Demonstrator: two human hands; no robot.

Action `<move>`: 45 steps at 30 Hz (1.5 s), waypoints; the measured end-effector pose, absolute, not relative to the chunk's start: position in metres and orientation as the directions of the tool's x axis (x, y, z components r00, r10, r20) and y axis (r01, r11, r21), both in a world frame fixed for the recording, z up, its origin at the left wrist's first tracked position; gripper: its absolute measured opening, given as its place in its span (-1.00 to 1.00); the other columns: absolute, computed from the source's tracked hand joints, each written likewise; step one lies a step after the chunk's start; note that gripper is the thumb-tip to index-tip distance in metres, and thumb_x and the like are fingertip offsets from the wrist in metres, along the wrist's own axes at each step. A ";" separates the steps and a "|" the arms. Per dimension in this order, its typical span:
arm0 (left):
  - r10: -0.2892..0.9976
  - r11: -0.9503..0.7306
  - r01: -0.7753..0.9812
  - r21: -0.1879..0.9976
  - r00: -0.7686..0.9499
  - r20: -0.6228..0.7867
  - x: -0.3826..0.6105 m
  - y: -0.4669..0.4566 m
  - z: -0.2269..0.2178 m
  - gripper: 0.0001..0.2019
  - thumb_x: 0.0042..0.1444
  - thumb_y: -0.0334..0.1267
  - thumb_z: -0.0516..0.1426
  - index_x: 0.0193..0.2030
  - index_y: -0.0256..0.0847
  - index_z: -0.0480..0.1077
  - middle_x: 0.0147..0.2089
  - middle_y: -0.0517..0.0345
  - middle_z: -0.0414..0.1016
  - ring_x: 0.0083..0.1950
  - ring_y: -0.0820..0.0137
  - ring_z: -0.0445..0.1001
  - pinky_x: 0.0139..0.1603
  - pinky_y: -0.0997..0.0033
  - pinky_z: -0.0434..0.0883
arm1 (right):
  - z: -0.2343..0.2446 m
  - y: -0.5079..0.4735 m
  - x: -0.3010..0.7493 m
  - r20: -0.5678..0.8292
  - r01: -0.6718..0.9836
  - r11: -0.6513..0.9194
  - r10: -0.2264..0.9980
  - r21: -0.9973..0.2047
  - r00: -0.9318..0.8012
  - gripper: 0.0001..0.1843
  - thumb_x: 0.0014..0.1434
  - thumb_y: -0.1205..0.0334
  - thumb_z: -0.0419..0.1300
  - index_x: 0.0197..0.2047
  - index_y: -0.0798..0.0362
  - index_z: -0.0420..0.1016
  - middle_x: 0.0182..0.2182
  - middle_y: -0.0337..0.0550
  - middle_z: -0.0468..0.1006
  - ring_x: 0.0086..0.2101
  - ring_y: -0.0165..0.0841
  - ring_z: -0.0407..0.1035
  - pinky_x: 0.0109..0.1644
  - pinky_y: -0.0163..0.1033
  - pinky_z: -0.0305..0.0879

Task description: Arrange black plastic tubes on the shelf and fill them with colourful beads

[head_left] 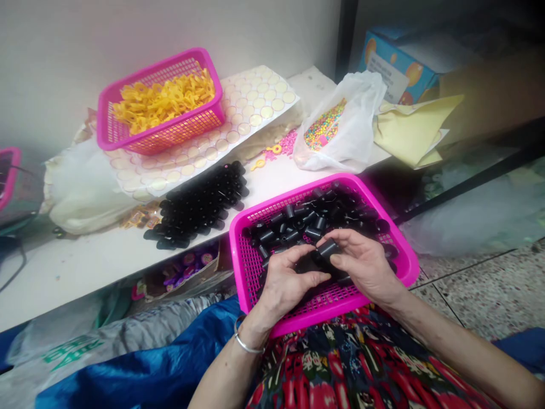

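Over a pink basket [235,267], my right hand [368,264] pinches a short black plastic cylinder [327,249] between thumb and fingers. My left hand [283,281] is close beside it, thumb and fingers curled round a dark plastic part [310,263] that meets the cylinder's left end. The exact shape of that part is hard to make out against the dark pile. Many loose black cylinders [292,218] fill the basket, which rests on my lap against the table edge.
Black pieces stand in packed rows [202,204] on the white table [80,270]. Behind them, a pink basket [159,142] of yellow plastic parts [166,102] sits on a sheet of round stickers [259,96]. A white bag [361,113] holds colourful beads [326,125]; pink beads [286,146] lie nearby.
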State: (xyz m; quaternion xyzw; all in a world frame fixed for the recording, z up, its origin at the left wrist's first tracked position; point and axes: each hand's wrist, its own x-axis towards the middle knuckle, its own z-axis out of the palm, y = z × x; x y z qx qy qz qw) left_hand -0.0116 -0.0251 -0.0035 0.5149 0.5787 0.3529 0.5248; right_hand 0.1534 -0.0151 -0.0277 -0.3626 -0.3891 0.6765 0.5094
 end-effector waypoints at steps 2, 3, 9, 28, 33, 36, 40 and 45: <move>0.963 0.235 0.223 0.946 0.079 -0.258 -0.011 -0.025 -0.004 -0.58 -0.32 -0.28 0.39 -0.21 -0.23 0.54 -0.32 0.14 0.54 -0.30 0.37 0.47 -0.21 0.40 0.43 | -0.026 -0.016 0.153 -0.069 -0.346 -0.144 0.973 -0.927 -0.221 -0.68 0.01 0.32 0.31 -0.11 -0.01 0.46 -0.24 -0.18 0.55 -0.19 -0.35 0.45 -0.05 -0.21 0.38; 0.963 0.237 0.208 0.949 0.080 -0.258 -0.011 -0.025 -0.005 -0.58 -0.31 -0.28 0.39 -0.20 -0.23 0.53 -0.31 0.14 0.54 -0.29 0.36 0.47 -0.21 0.39 0.44 | -0.025 -0.017 0.152 -0.050 -0.288 -0.111 0.976 -0.951 -0.211 -0.68 0.02 0.30 0.30 -0.11 0.00 0.46 -0.23 -0.16 0.55 -0.20 -0.33 0.45 -0.06 -0.19 0.39; 0.991 0.046 0.275 0.960 0.105 -0.078 -0.008 -0.024 -0.002 -0.63 -0.18 -0.35 0.33 -0.14 -0.18 0.50 -0.21 0.14 0.55 -0.19 0.35 0.48 -0.10 0.39 0.42 | -0.024 -0.027 0.148 0.304 0.281 0.428 0.868 -0.859 -0.392 -0.40 0.18 0.05 0.12 0.21 0.19 0.24 0.14 0.20 0.32 0.16 -0.10 0.18 0.21 0.06 0.17; 0.543 0.252 0.470 0.846 -0.792 0.278 -0.182 0.004 -0.067 -0.52 -0.21 -0.08 0.28 -0.14 -0.31 0.46 -0.40 0.23 0.36 -0.39 0.49 0.30 -0.30 0.44 0.32 | -0.041 -0.020 0.179 0.058 0.342 0.125 0.978 -0.931 -0.199 -0.73 0.13 0.04 0.17 -0.16 0.01 0.44 -0.03 -0.03 0.41 -0.17 -0.25 0.41 -0.16 -0.18 0.45; 0.504 0.281 0.456 0.844 -0.819 0.274 -0.184 0.017 -0.076 -0.41 -0.24 -0.05 0.29 -0.05 -0.34 0.40 -0.45 0.31 0.28 -0.45 0.53 0.24 -0.34 0.47 0.27 | -0.043 -0.025 0.176 0.021 0.329 0.096 0.974 -0.939 -0.226 -0.74 0.13 0.05 0.18 -0.16 0.02 0.44 -0.03 -0.01 0.42 -0.16 -0.24 0.40 -0.16 -0.18 0.44; 0.541 0.296 0.529 0.795 -0.779 0.318 -0.183 0.019 -0.076 -0.54 -0.23 -0.06 0.28 -0.19 -0.31 0.45 -0.50 0.33 0.24 -0.48 0.54 0.20 -0.37 0.48 0.25 | -0.044 -0.027 0.176 -0.012 0.335 0.068 0.973 -0.940 -0.229 -0.74 0.13 0.05 0.17 -0.17 0.02 0.45 -0.03 -0.02 0.41 -0.17 -0.25 0.40 -0.15 -0.18 0.43; 0.551 0.315 0.610 0.727 -0.741 0.384 -0.181 0.019 -0.076 -0.65 -0.16 -0.12 0.23 -0.23 -0.29 0.47 -0.51 0.32 0.25 -0.50 0.52 0.20 -0.38 0.47 0.26 | -0.045 -0.028 0.177 -0.052 0.333 0.033 0.969 -0.942 -0.243 -0.73 0.13 0.04 0.17 -0.15 0.01 0.44 -0.02 -0.03 0.40 -0.20 -0.27 0.40 -0.15 -0.19 0.43; 0.481 0.326 0.626 0.708 -0.755 0.446 -0.182 0.023 -0.079 -0.59 -0.14 -0.10 0.21 -0.15 -0.29 0.42 -0.45 0.29 0.29 -0.45 0.49 0.27 -0.30 0.44 0.31 | -0.040 -0.030 0.173 -0.051 0.358 0.044 0.967 -0.933 -0.250 -0.74 0.15 0.06 0.16 -0.15 0.01 0.44 -0.03 -0.03 0.41 -0.20 -0.27 0.40 -0.16 -0.19 0.44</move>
